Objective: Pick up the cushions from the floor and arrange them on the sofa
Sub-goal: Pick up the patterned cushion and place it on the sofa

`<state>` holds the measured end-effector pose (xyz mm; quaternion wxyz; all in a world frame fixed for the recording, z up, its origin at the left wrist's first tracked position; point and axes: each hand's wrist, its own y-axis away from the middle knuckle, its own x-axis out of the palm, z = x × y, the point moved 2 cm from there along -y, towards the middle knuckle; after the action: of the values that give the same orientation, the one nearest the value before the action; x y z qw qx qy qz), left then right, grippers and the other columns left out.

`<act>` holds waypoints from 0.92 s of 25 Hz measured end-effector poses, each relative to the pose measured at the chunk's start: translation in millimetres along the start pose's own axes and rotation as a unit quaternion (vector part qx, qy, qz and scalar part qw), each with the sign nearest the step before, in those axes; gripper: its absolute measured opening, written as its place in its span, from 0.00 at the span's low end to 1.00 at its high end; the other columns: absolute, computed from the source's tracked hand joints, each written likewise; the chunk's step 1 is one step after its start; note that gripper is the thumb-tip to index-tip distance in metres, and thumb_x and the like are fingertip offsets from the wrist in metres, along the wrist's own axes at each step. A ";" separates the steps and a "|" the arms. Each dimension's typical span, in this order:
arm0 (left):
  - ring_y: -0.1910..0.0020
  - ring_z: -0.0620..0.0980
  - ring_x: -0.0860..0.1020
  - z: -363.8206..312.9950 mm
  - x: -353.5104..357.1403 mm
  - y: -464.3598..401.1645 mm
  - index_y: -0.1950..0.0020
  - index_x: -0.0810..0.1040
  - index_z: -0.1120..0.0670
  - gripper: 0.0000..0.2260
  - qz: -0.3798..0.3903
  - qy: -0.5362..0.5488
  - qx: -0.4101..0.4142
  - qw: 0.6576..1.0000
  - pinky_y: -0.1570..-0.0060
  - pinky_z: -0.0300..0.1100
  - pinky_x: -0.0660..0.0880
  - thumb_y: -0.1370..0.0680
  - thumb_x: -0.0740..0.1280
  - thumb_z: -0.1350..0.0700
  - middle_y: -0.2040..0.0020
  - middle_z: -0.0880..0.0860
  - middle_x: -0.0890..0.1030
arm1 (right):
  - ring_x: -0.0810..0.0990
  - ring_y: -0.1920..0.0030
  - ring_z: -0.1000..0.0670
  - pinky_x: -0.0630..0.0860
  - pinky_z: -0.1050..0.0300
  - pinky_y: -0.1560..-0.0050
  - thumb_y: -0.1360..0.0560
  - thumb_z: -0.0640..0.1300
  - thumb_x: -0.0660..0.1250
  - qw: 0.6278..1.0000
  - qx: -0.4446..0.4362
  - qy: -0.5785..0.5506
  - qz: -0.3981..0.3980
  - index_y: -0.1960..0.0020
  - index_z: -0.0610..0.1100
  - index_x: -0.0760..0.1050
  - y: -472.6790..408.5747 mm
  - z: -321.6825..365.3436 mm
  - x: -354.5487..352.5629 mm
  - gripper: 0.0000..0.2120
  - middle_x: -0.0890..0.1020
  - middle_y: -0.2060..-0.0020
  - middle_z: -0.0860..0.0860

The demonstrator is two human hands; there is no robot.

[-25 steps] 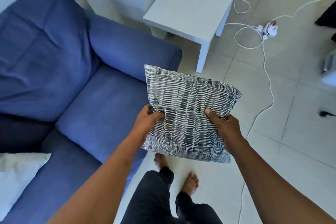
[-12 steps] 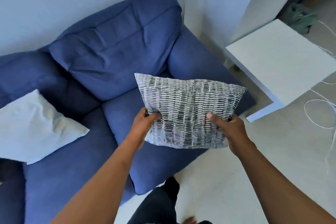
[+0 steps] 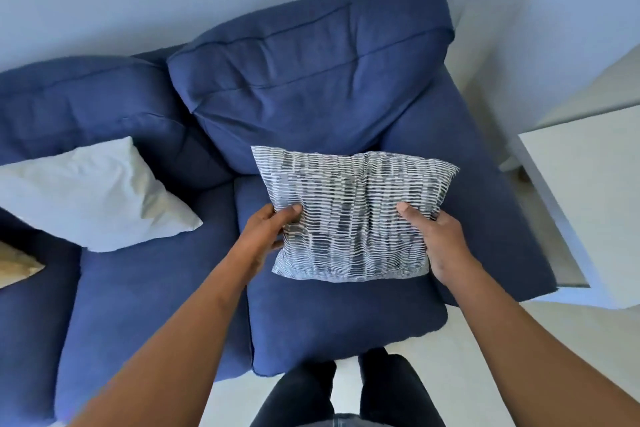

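Note:
I hold a grey and white patterned cushion (image 3: 349, 211) with both hands above the right seat of the blue sofa (image 3: 311, 87). My left hand (image 3: 266, 236) grips its left edge, thumb on top. My right hand (image 3: 436, 239) grips its right edge the same way. The cushion's far edge reaches close to the sofa's back cushion; whether it touches the seat I cannot tell. A white cushion (image 3: 93, 198) leans on the sofa's middle seat. The corner of a tan cushion (image 3: 17, 267) shows at the left edge.
A white side table (image 3: 588, 184) stands right beside the sofa's right armrest (image 3: 491, 191). A white wall runs behind the sofa. My legs in dark trousers (image 3: 349, 388) stand on the pale floor against the seat's front edge.
My view has turned left from the floor and table toward the sofa. The patterned cushion, gripped the same way, has travelled from over the floor to over the right seat.

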<state>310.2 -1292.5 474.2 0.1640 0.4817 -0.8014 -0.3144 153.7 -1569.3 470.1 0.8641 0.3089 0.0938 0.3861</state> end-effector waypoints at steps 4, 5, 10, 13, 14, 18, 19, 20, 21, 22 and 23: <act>0.47 0.51 0.88 10.8 -11.3 -15.8 0.36 0.83 0.52 0.12 -0.084 0.022 0.000 0.996 0.43 0.50 0.82 0.19 0.73 0.53 0.45 0.51 0.89 | 0.90 0.47 0.48 0.85 0.52 0.49 0.30 0.42 0.82 0.997 -0.004 0.052 0.053 0.40 0.42 0.85 -52.9 11.8 22.9 0.19 0.91 0.48 0.50; 0.45 0.53 0.87 13.3 -12.3 -23.3 0.37 0.83 0.53 0.11 -0.098 0.031 0.001 0.995 0.44 0.50 0.82 0.19 0.72 0.55 0.46 0.50 0.89 | 0.90 0.48 0.50 0.85 0.58 0.53 0.30 0.40 0.82 0.996 -0.008 0.062 0.064 0.39 0.42 0.84 -65.6 13.6 27.9 0.20 0.91 0.49 0.51; 0.42 0.58 0.85 -2.6 -25.5 -71.6 0.45 0.85 0.46 0.07 -0.156 0.058 0.031 0.986 0.36 0.61 0.80 0.22 0.74 0.56 0.47 0.51 0.89 | 0.89 0.50 0.55 0.83 0.67 0.57 0.31 0.37 0.82 0.989 -0.038 0.108 0.094 0.38 0.42 0.83 -127.1 32.0 62.0 0.22 0.91 0.50 0.55; 0.39 0.63 0.84 -20.9 -43.6 -100.5 0.48 0.85 0.44 0.08 -0.168 0.077 0.055 0.981 0.34 0.64 0.78 0.25 0.73 0.54 0.47 0.52 0.88 | 0.89 0.51 0.58 0.82 0.69 0.58 0.31 0.36 0.82 0.987 -0.073 0.119 0.080 0.40 0.44 0.83 -155.1 46.2 87.9 0.21 0.91 0.52 0.58; 0.39 0.62 0.84 -25.9 -49.1 -111.3 0.48 0.85 0.44 0.08 -0.169 0.079 0.061 0.980 0.34 0.63 0.78 0.25 0.73 0.55 0.46 0.52 0.88 | 0.89 0.51 0.59 0.82 0.70 0.57 0.31 0.36 0.82 0.986 -0.086 0.121 0.076 0.42 0.46 0.83 -165.4 50.1 96.6 0.20 0.90 0.52 0.59; 0.45 0.49 0.84 -30.5 -60.7 -161.3 0.34 0.79 0.55 0.13 -0.150 0.045 0.033 0.987 0.36 0.53 0.79 0.19 0.70 0.59 0.44 0.50 0.86 | 0.87 0.49 0.56 0.81 0.65 0.53 0.31 0.39 0.83 0.982 -0.063 0.163 0.070 0.41 0.47 0.82 -212.0 43.4 121.3 0.21 0.89 0.50 0.56; 0.50 0.43 0.81 -29.3 -60.7 -170.9 0.33 0.78 0.56 0.14 -0.141 0.025 0.006 0.990 0.42 0.49 0.79 0.18 0.70 0.58 0.45 0.48 0.84 | 0.85 0.51 0.58 0.78 0.63 0.55 0.31 0.41 0.83 0.980 -0.028 0.184 0.073 0.43 0.48 0.81 -219.8 37.8 123.2 0.20 0.87 0.51 0.57; 0.54 0.41 0.78 -27.9 -61.3 -178.2 0.34 0.77 0.56 0.13 -0.134 0.005 -0.023 0.991 0.49 0.45 0.77 0.18 0.70 0.57 0.46 0.48 0.82 | 0.81 0.53 0.60 0.75 0.63 0.58 0.30 0.43 0.83 0.977 0.010 0.202 0.072 0.46 0.50 0.80 -225.6 32.7 123.5 0.17 0.84 0.52 0.59; 0.57 0.41 0.75 -25.8 -61.8 -184.6 0.35 0.76 0.55 0.13 -0.126 -0.012 -0.046 0.991 0.55 0.44 0.74 0.18 0.71 0.57 0.45 0.50 0.80 | 0.79 0.56 0.62 0.72 0.63 0.61 0.30 0.44 0.82 0.974 0.035 0.216 0.066 0.49 0.51 0.78 -230.9 28.7 122.9 0.16 0.82 0.54 0.60; 0.59 0.42 0.73 -24.6 -63.6 -190.5 0.34 0.76 0.54 0.13 -0.120 -0.023 -0.060 0.991 0.59 0.43 0.72 0.18 0.71 0.56 0.44 0.51 0.78 | 0.78 0.57 0.62 0.71 0.63 0.63 0.29 0.45 0.82 0.972 0.045 0.225 0.057 0.48 0.50 0.78 -235.7 27.4 122.3 0.15 0.81 0.55 0.60; 0.59 0.43 0.73 -25.0 -66.5 -195.7 0.33 0.77 0.55 0.14 -0.119 -0.025 -0.062 0.991 0.60 0.43 0.72 0.18 0.71 0.56 0.45 0.52 0.78 | 0.78 0.58 0.62 0.72 0.63 0.64 0.28 0.45 0.82 0.971 0.042 0.229 0.049 0.45 0.48 0.79 -239.8 29.0 122.6 0.16 0.82 0.55 0.59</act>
<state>487.3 -1309.1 366.0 0.1344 0.5546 -0.7213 -0.3926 395.4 -1616.3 357.0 0.7857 0.2526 0.2903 0.4844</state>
